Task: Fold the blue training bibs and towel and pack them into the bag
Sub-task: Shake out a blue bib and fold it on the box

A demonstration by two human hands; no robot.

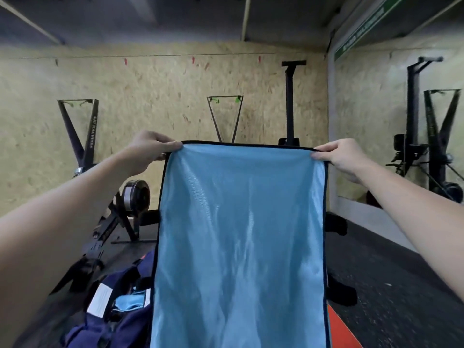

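While pinched, bib (241,234) corners (top) between fingers (165,144).

A light blue mesh bib (238,242) with dark trim hangs flat and upright, held up by its two top corners. Below and left, a navy bag (110,320) lies open, with light blue fabric (130,303) inside.

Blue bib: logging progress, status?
Left hand, right hand pinch blue bib top corners, hanging unfolded. Bag open below-left. Nothing obstructing.

Head camera, facing forward; wall (163,96) well ahead
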